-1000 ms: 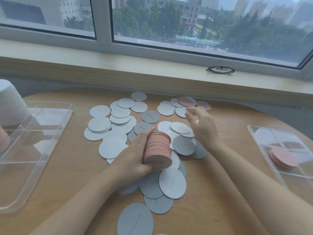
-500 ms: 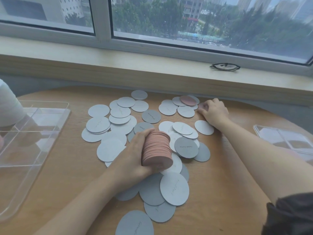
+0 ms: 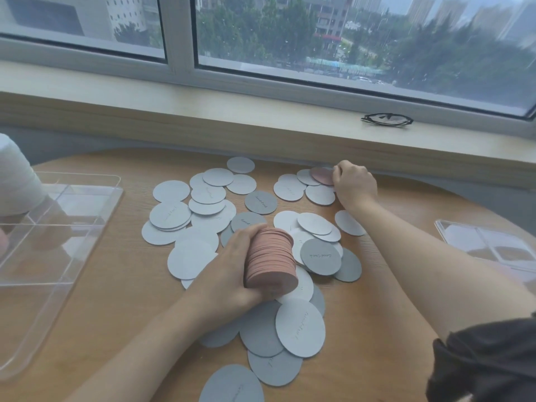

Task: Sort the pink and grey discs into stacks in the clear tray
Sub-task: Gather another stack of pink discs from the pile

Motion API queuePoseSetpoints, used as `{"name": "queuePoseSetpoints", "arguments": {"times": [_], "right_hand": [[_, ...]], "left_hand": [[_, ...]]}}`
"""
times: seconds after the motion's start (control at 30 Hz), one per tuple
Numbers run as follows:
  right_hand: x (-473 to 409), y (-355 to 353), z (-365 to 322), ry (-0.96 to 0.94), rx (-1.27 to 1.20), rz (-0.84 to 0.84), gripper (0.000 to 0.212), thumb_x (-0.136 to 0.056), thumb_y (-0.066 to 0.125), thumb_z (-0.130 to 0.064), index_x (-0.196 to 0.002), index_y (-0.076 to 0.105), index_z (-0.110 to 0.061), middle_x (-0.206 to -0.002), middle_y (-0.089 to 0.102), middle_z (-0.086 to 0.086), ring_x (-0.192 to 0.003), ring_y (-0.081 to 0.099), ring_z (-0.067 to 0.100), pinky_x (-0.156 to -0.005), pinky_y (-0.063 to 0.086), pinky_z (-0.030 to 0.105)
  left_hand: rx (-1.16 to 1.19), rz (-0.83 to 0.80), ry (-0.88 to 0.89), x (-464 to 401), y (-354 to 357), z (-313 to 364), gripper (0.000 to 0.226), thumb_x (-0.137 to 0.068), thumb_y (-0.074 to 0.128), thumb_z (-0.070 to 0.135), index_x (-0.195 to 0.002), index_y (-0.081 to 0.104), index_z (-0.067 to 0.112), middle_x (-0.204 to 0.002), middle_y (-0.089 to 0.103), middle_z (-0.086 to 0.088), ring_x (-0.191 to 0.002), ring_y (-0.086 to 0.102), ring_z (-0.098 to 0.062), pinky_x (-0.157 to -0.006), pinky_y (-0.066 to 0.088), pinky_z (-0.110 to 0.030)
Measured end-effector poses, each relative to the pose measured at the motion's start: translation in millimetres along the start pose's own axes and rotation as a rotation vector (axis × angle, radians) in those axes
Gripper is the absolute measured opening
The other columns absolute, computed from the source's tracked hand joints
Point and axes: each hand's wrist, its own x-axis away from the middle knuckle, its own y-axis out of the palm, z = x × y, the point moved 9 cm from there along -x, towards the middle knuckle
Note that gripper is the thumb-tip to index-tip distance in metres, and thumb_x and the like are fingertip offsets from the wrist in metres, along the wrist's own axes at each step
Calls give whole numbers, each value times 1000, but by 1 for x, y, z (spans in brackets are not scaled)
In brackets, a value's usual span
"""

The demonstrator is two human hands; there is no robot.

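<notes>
**Head view: right hand at far pink disc**

Head view puts my left hand (image 3: 229,274) curled round the pink stack (image 3: 271,259), held on its side over the grey discs (image 3: 261,329) at mid-table. My right hand (image 3: 352,185) is at the far edge, fingers curled at the rim of a loose pink disc (image 3: 320,175); I cannot tell if it is pinched. That disc lies far and right of the stack, so the right hand is nearer. The tray (image 3: 66,227) sits well left.

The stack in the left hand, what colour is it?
Pink, seen in the head view: the stack held by the left hand.
</notes>
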Motion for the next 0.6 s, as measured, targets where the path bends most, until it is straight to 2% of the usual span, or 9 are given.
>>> {"name": "queuePoseSetpoints", "arguments": {"times": [0.13, 0.27, 0.37, 0.47, 0.53, 0.6], "right_hand": [[-8, 34, -13, -53, 50, -195, 42, -99, 38, -50, -126, 57, -24, -125, 60, 6, -118, 53, 28, -86, 44, 39], [-14, 47, -15, -98, 85, -296, 46, -97, 41, -54, -135, 54, -31, -132, 54, 5, -126, 44, 26, -95, 41, 40], [-16, 44, -19, -146, 111, -299, 40, -101, 39, -46, -133, 58, -30, -130, 59, 5, -123, 49, 27, -92, 42, 39], [-15, 37, -21, -199, 158, -240, 35, -105, 33, -31, -120, 60, -15, -117, 65, 15, -107, 58, 37, -78, 42, 40], [-14, 29, -14, -169, 124, -194, 24, -103, 35, -18, -109, 56, -9, -107, 65, 20, -95, 59, 40, -70, 38, 39], [-10, 18, -3, -117, 31, -149, 19, -100, 38, -12, -108, 55, -11, -103, 66, 20, -90, 58, 40, -69, 40, 39]], "left_hand": [[-17, 12, 14, 0, 0, -1, 97, -69, 80, 57, -143, 18, 57, -135, 34, 38, -122, 49, 5, -104, 45, -30], [-23, 17, 16, -1, -1, -2, 98, -69, 82, 56, -143, 18, 57, -135, 34, 38, -122, 48, 7, -104, 44, -28], [-20, 21, 16, 0, -1, -2, 98, -70, 83, 55, -143, 19, 57, -136, 35, 38, -122, 49, 7, -104, 45, -28], [-16, 21, 15, 0, -1, -1, 97, -68, 81, 59, -143, 18, 58, -136, 36, 37, -122, 49, 5, -104, 45, -30], [-14, 19, 11, 0, -1, -1, 96, -67, 80, 59, -142, 19, 59, -135, 36, 38, -121, 51, 4, -103, 46, -31], [-11, 16, 14, 0, -1, -1, 97, -67, 80, 60, -143, 20, 58, -135, 37, 36, -121, 52, 2, -104, 46, -34]]}}
